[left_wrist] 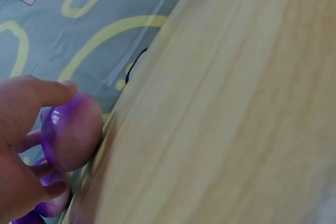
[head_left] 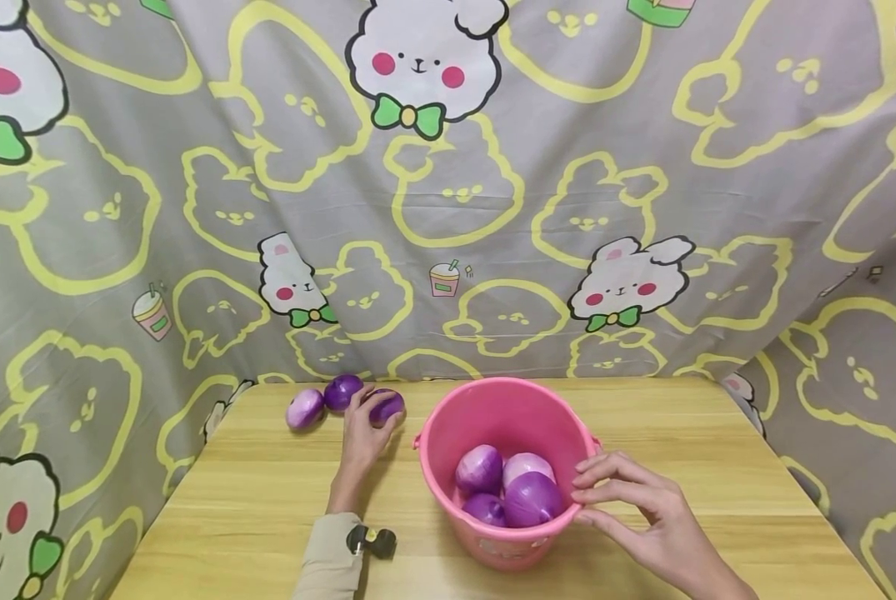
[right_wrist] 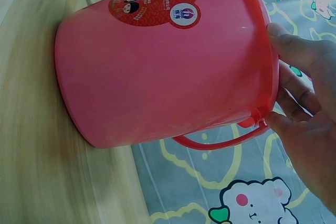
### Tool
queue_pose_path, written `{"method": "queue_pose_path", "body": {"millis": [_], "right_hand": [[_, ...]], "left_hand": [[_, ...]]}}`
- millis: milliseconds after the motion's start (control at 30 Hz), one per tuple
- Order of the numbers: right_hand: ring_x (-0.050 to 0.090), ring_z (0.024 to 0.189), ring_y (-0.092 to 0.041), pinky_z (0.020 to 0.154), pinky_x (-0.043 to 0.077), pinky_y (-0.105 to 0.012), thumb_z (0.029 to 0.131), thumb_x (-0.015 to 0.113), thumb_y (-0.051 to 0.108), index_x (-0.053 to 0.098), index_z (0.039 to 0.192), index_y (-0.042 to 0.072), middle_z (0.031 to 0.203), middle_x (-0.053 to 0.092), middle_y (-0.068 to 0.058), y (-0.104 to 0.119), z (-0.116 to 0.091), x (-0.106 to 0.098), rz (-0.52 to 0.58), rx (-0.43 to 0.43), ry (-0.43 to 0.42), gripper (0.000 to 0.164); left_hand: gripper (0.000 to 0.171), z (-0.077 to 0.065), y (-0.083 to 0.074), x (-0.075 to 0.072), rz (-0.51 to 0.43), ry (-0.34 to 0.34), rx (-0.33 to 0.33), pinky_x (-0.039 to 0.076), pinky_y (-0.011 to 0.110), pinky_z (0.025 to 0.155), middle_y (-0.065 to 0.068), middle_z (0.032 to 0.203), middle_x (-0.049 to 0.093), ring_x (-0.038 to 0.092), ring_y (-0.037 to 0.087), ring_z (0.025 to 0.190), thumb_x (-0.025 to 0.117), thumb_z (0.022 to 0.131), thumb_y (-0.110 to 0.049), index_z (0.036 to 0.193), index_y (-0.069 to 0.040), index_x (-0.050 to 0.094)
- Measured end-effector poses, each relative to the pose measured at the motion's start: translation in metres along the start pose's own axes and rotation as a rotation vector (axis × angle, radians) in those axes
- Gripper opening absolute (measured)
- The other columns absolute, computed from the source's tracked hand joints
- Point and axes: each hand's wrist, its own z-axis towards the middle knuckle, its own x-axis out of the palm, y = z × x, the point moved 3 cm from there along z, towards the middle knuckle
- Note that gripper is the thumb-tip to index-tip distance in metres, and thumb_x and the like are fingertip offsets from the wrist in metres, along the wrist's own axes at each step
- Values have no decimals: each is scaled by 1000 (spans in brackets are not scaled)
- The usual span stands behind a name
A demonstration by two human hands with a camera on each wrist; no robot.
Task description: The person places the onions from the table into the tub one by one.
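Note:
My left hand [head_left: 361,435] grips a purple onion [head_left: 389,406] near the table's back edge, its fingers and thumb around the sides. The left wrist view shows that onion [left_wrist: 79,135] close up between thumb and fingers. Just left of it lie a dark purple onion [head_left: 342,392] and a paler purple onion [head_left: 305,409]. A pink bucket [head_left: 508,408] stands upright at the table's middle, with several purple onions [head_left: 533,500] inside. Pinching the bucket's right rim is my right hand [head_left: 658,512], seen near the handle joint in the right wrist view.
The wooden table [head_left: 252,517] backs onto a grey patterned curtain [head_left: 463,317], which also hangs along both sides. The bucket's handle [right_wrist: 220,144] hangs down on its far side. A dark strap with a buckle [head_left: 372,542] sits on my left sleeve [head_left: 327,558].

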Motion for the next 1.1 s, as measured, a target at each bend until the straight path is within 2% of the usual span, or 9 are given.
{"method": "queue_pose_path", "body": {"millis": [267, 600, 1100], "right_hand": [[61, 116, -23, 109, 45, -26, 79, 83, -7, 77, 108, 2, 108, 68, -14, 0, 0, 0, 2, 1, -1, 31], [61, 116, -23, 107, 46, -26, 79, 83, -8, 77, 108, 2, 109, 69, -13, 0, 0, 0, 1, -7, 0, 32], [61, 115, -24, 108, 45, -26, 80, 83, -7, 77, 108, 1, 107, 68, -15, 0, 0, 0, 4, -10, 2, 30]], "left_hand": [[40, 1, 3, 1, 0, 17, -22, 34, 68, 111, 28, 141, 52, 47, 52, 131, 87, 78, -3, 115, -6, 75], [39, 0, 2, -2, -22, 4, -3, 36, 65, 112, 28, 135, 55, 50, 51, 130, 84, 77, 6, 114, -3, 75], [39, 0, 2, -2, -25, 2, -5, 38, 65, 110, 28, 134, 56, 51, 50, 129, 84, 77, 6, 114, -3, 75]]}}
